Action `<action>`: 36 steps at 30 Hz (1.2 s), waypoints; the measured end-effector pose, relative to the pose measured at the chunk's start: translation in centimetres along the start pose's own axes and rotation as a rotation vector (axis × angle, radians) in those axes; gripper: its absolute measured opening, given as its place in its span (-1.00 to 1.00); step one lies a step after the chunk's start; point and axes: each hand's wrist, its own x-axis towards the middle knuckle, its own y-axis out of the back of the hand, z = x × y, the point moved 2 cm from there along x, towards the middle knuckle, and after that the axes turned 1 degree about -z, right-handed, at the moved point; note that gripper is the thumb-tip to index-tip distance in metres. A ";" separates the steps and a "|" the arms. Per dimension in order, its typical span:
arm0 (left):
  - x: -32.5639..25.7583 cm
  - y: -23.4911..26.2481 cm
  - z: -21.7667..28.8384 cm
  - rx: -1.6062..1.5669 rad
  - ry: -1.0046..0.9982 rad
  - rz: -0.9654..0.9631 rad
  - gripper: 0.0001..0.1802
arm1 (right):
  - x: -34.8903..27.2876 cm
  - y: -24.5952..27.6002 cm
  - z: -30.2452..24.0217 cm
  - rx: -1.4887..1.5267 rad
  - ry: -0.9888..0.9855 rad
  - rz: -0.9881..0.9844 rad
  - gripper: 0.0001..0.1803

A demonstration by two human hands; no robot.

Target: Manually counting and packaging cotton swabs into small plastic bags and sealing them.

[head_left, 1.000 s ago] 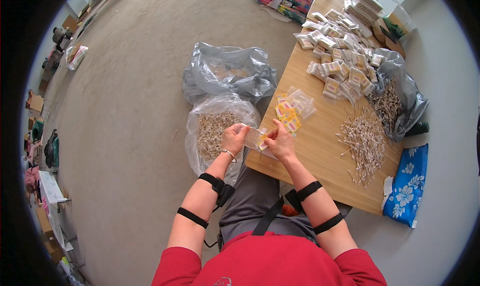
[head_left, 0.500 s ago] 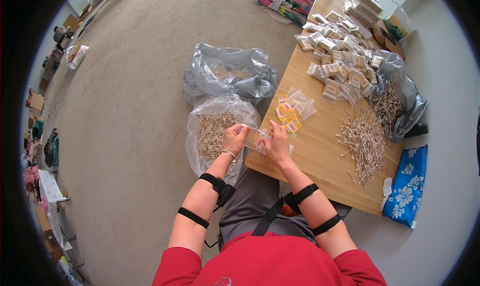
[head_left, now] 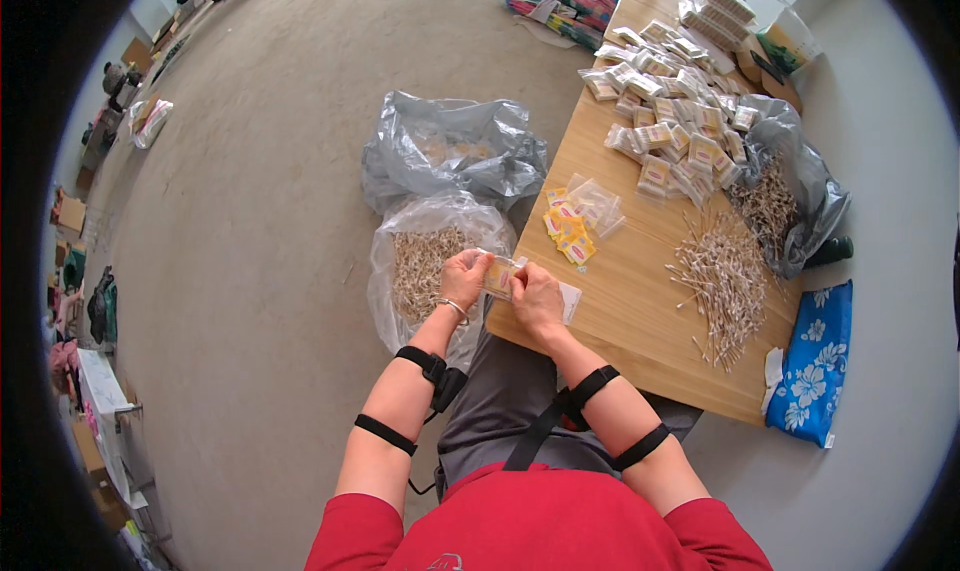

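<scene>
Between my two hands, over the table's near left corner, is a small clear packet of cotton swabs [head_left: 499, 277] with a yellow card in it. My left hand [head_left: 462, 279] pinches one end; my right hand [head_left: 538, 298] closes on the other. A white piece [head_left: 571, 302] shows beside my right hand; its kind is unclear. Yellow cards [head_left: 570, 235] and empty clear bags [head_left: 597, 205] lie just beyond on the wooden table [head_left: 630, 301]. To their right spreads a heap of loose cotton swabs [head_left: 722, 283]. Farther back, filled swab packets [head_left: 690, 121] are piled up.
On the floor left of the table stand an open clear bag of swabs [head_left: 383, 296] and a grey plastic bag [head_left: 455, 171]. Another grey bag [head_left: 815, 206] spills swabs by the wall. A blue floral pouch [head_left: 812, 366] sits at the table's right edge. Colourful bundles [head_left: 565, 6] lie beyond.
My right hand has come down and closed over the packet's right end, its raised finger now folded in. The white piece beside it shows more. My left hand keeps its grip.
</scene>
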 end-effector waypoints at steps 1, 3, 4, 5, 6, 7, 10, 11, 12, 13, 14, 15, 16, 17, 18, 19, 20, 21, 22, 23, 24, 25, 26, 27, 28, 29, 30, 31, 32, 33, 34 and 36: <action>0.0 0.0 0.0 -0.014 -0.015 -0.003 -0.82 | 0.0 -0.1 0.1 0.001 -0.001 0.003 -0.81; 0.0 -0.1 0.0 0.017 -0.023 0.009 -0.82 | -0.1 -0.4 0.3 -0.023 -0.002 -0.028 -0.81; 0.0 -0.1 -0.1 0.047 -0.030 0.024 -0.82 | -0.2 -0.5 0.4 -0.022 -0.003 -0.022 -0.81; 0.1 -0.2 -0.1 0.049 -0.034 0.017 -0.82 | -0.4 -0.6 0.5 -0.056 0.035 -0.017 -0.80; 0.2 -0.1 -0.4 0.013 -0.014 0.011 -0.82 | -0.7 -0.7 0.4 -0.087 0.075 -0.014 -0.79; 0.3 0.1 -0.7 -0.023 0.006 0.002 -0.82 | -0.9 -0.8 0.4 -0.082 0.072 -0.007 -0.79; 0.8 -0.2 -1.1 -0.021 0.025 0.022 -0.78 | -1.3 0.3 0.9 -0.164 0.109 -0.005 -0.76; 0.9 -0.3 -1.0 0.030 -0.008 0.004 -0.76 | -1.3 1.1 1.4 -0.116 0.093 0.030 -0.73; 1.1 -0.1 -1.1 0.081 -0.043 -0.019 -0.74 | -1.4 2.1 1.9 -0.067 0.075 0.072 -0.68; 1.2 0.1 -1.4 0.100 -0.022 -0.009 -0.73 | -1.5 3.2 2.9 -0.071 0.048 0.113 -0.68; 1.5 0.2 -1.7 0.117 0.000 -0.010 -0.72 | -1.6 4.4 4.2 -0.095 0.092 0.217 -0.64; 1.5 0.5 -1.8 0.115 0.046 -0.010 -0.72 | -1.8 5.7 5.6 -0.123 0.135 0.318 -0.59; 1.4 1.6 -1.8 0.121 0.092 -0.001 -0.72 | -1.9 6.8 7.2 -0.193 0.089 0.344 -0.45; 1.3 2.5 -2.2 0.140 0.136 -0.011 -0.72 | -2.4 8.4 8.8 -0.202 0.055 0.379 -0.45; 1.5 2.9 -2.4 0.160 0.174 -0.016 -0.72 | -3.0 10.5 10.7 -0.288 -0.049 0.556 -0.39; 1.6 2.9 -2.4 0.096 0.196 -0.045 -0.72 | -3.7 12.5 12.6 -0.373 -0.153 0.728 -0.34; 1.6 2.4 -2.1 0.030 0.217 -0.076 -0.72 | -4.3 14.7 15.5 -0.396 -0.258 0.841 -0.30; 1.8 1.8 -1.6 0.035 0.205 -0.111 -0.72 | -4.9 16.6 18.4 -0.412 -0.361 0.949 -0.27; 1.7 1.5 -1.4 -0.012 0.236 -0.103 -0.73 | -5.6 18.2 20.6 -0.412 -0.381 0.971 -0.27; 1.7 1.1 -1.2 -0.059 0.268 -0.093 -0.73 | -6.5 19.7 22.7 -0.421 -0.543 0.994 -0.28; 1.7 0.9 -0.9 -0.051 0.262 -0.114 -0.73 | -7.2 20.5 24.4 -0.423 -0.703 1.008 -0.29; 1.6 0.7 -0.7 -0.080 0.308 -0.126 -0.70 | -7.8 21.1 25.5 -0.419 -0.720 1.023 -0.29; 1.7 0.5 -0.6 -0.110 0.355 -0.138 -0.67 | -8.2 21.5 26.6 -0.393 -0.743 0.927 -0.30; 2.0 1.5 -0.6 -0.099 0.345 -0.140 -0.67 | -8.3 21.3 27.1 -0.356 -0.751 0.821 -0.30; 2.3 3.8 -0.8 -0.080 0.330 -0.091 -0.60 | -7.9 20.5 25.7 -0.336 -0.689 0.762 -0.36; 2.7 5.4 -0.8 -0.065 0.313 -0.049 -0.53 | -7.5 19.5 25.0 -0.314 -0.680 0.758 -0.36; 2.9 7.1 -0.4 0.378 0.129 0.206 -0.44 | -7.0 18.3 24.2 -0.332 -0.571 0.766 -0.38; 2.7 5.5 0.1 0.377 0.129 0.191 -0.44 | -7.2 17.9 24.2 -0.374 -0.485 0.785 -0.41; 2.1 4.4 1.2 0.584 -0.089 0.334 -0.44 | -7.5 17.3 24.2 -0.377 -0.494 0.791 -0.41; 1.2 2.9 2.6 0.787 -0.316 0.488 -0.44 | -7.4 16.5 23.5 -0.356 -0.410 0.751 -0.44; 0.5 1.1 3.4 0.792 -0.319 0.497 -0.44 | -7.1 15.9 22.6 -0.331 -0.322 0.706 -0.46; -1.2 -4.8 5.2 0.857 -0.581 0.141 -0.45 | -6.6 14.9 21.3 -0.321 -0.232 0.675 -0.47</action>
